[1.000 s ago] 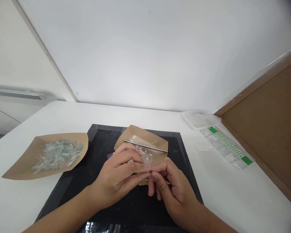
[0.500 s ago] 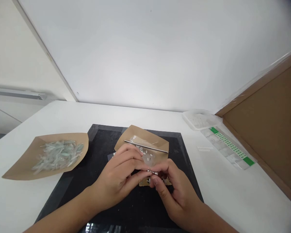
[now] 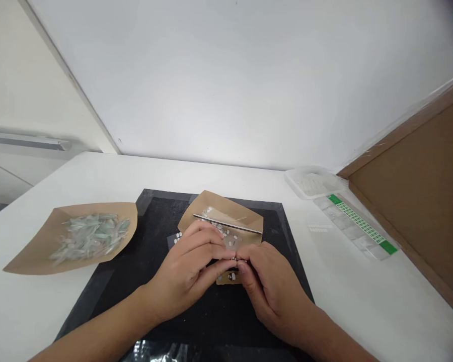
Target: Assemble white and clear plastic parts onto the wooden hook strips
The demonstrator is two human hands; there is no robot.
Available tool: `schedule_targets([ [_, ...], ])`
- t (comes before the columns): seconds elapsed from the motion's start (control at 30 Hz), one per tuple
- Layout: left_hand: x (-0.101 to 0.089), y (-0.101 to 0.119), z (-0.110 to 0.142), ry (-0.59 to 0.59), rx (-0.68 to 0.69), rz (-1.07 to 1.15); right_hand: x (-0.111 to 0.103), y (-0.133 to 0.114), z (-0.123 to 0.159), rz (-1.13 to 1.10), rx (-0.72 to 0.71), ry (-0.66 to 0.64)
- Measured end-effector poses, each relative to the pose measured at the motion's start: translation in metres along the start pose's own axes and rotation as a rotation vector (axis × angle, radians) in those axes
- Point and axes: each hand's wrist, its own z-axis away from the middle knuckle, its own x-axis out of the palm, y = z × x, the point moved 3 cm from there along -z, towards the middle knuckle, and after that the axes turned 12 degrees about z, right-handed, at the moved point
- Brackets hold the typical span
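Observation:
My left hand pinches one end of a small shiny metal piece between thumb and forefinger. Thumb and forefinger of my right hand are closed around its other end, so most of it is hidden and its kind cannot be made out. Just below the fingertips is a small brown card with a few shiny and white bits. Behind my hands, a brown paper sheet bears small white pieces. Across that sheet lies a thin metal rod-like tool.
Under my hands is a black mat on a white table. A brown paper tray at left holds clear plastic scraps. At right are a clear tub, a green-and-white labelled clear case and a cardboard panel.
My right thumb and fingers have closed further over the metal piece, covering more of it. Both hands sit slightly higher in view.

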Motion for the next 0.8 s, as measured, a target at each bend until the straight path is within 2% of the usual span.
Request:
schedule_targets([
  [0.1, 0.0, 0.0004, 0.0001, -0.002, -0.01, 0.014, -0.001, -0.0001, -0.0012, -0.005, -0.028, 0.019],
  [0.23, -0.0018, 0.0028, -0.0002, 0.001, -0.037, 0.052, -0.0022, -0.003, 0.0004, -0.022, -0.008, 0.116],
  [0.33, -0.0024, 0.004, 0.0016, -0.026, -0.104, 0.147, -0.0025, -0.0058, 0.0027, -0.048, 0.015, 0.171],
  [0.53, -0.0021, 0.0041, 0.0041, -0.001, -0.254, 0.28, -0.0005, -0.0051, 0.0034, -0.067, 0.019, 0.149],
  [0.67, -0.0016, 0.0046, 0.0026, 0.014, -0.25, 0.255, 0.0007, -0.0043, 0.0026, -0.053, 0.02, 0.118],
  [0.8, -0.0017, 0.004, 0.0027, 0.008, -0.257, 0.235, 0.0001, -0.0069, 0.0019, -0.027, -0.002, 0.167],
])
